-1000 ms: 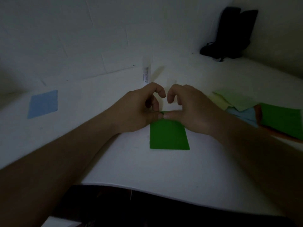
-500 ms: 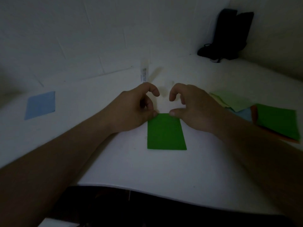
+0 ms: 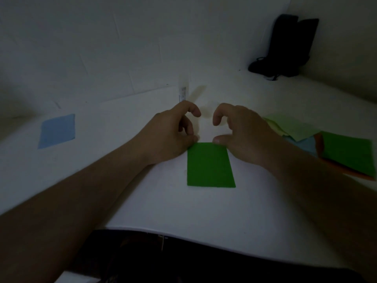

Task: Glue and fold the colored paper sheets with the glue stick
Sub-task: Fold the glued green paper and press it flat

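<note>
Dim plain room, likely home or office corner: white table (image 3: 183,209), bare white tiled wall (image 3: 102,48), dark bag (image 3: 285,48).

The folded sheet (image 3: 210,165) lies centre on the table (image 3: 183,209), glue stick (image 3: 183,91) behind, paper pile (image 3: 326,144) right.

Bare forearms, no sleeves; hands (image 3: 206,133) without rings.

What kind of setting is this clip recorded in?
Probably a plain indoor craft corner: a white table against bare walls, loose colored paper sheets, a glue stick standing upright, and a dark bag in the corner.
</note>
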`<state>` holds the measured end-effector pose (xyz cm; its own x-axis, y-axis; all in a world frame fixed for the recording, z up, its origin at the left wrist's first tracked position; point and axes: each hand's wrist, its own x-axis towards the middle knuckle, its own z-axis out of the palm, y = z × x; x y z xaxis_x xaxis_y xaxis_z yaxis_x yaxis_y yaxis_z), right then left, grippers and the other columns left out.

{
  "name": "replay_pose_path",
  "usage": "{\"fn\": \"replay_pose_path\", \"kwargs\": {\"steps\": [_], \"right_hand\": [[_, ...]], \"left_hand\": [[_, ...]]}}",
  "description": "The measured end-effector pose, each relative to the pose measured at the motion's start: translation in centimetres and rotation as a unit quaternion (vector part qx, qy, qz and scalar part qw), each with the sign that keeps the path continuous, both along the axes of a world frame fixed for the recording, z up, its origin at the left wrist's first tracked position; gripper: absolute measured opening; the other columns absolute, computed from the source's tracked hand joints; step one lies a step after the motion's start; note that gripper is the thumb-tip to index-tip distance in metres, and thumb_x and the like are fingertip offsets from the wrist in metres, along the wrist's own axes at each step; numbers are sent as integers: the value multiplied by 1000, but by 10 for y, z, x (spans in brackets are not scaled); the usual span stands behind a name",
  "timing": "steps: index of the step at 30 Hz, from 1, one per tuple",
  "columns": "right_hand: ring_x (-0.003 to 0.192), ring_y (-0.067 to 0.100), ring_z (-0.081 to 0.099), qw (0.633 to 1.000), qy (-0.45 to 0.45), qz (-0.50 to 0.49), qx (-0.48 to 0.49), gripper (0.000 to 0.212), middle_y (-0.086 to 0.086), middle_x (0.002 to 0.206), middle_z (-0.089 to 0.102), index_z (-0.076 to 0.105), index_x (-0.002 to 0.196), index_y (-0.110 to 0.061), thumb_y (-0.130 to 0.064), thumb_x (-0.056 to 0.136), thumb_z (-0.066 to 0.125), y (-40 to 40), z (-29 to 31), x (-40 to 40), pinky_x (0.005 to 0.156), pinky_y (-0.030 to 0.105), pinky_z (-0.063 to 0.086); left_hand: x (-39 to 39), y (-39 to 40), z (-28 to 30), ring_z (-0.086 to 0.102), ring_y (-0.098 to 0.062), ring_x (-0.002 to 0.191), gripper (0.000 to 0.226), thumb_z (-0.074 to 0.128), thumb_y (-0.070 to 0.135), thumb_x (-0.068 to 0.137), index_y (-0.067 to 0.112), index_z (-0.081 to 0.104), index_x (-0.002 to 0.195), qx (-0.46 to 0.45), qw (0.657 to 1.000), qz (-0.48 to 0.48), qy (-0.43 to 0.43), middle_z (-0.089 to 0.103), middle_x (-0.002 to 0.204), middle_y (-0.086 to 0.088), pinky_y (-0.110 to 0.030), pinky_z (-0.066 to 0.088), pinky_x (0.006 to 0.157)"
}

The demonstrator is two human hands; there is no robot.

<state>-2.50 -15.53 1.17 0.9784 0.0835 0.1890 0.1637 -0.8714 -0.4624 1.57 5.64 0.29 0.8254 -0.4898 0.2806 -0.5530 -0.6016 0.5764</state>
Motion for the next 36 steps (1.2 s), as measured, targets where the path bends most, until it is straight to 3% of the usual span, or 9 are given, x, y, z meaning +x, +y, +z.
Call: {"fn": "replay_pose_path", "kwargs": {"steps": [4,7,10,17,27,32,34,36], "right_hand": [[99,22,54,1000,-7,9,-1,32,-11,97,50,50,97,-42,-47,83,77,11,-4,-1,92,50,48],[103,25,55,1000,17,-11,11,30,-6,105,54,51,96,-39,-46,83,78,2,-1,-1,95,50,47],[100,25,53,1000,1,-15,-12,32,-8,99,52,50,95,-39,-40,82,80,-7,3,-1,95,51,46],[98,21,51,999,-20,17,-33,32,-17,90,44,51,95,-41,-49,81,79,7,-2,-3,89,46,44],[97,19,55,998,6,-5,-59,26,-20,84,47,59,78,-36,-47,78,82,-12,9,-2,91,46,48],[84,13,55,997,1,-27,-78,18,-16,83,55,61,77,-38,-40,86,77,-28,12,2,92,49,50],[91,11,59,998,-2,-12,-56,18,-17,93,61,63,82,-42,-31,95,67,-29,10,4,93,40,51],[97,9,59,998,17,5,-56,22,-16,99,62,68,90,-41,-23,100,60,-30,11,4,90,29,46]], "left_hand": [[0,-3,0,60,-12,92,51,82,30,84,37,50,123,14,1000,-25,-1,66,93,13,-32,51,85],[6,8,2,59,-10,96,54,83,28,83,42,49,123,14,1000,-6,14,65,97,13,-29,50,87],[7,13,4,57,-8,96,56,84,28,82,42,49,122,6,1000,-2,14,65,98,12,-27,48,86],[4,8,5,59,-15,101,56,85,35,81,42,49,123,24,999,-15,28,65,99,12,-45,50,94],[6,16,7,58,-11,101,52,86,39,79,42,54,120,20,999,-8,34,65,99,13,-37,49,94],[1,17,14,55,-3,100,49,87,22,79,37,60,117,16,999,-41,28,64,104,10,-20,45,84],[-7,13,18,50,3,104,48,89,22,76,32,63,115,35,994,-95,28,62,109,9,-7,37,84],[-14,13,19,46,4,112,50,91,33,72,39,63,113,74,986,-144,39,58,116,13,-7,35,93]]}}
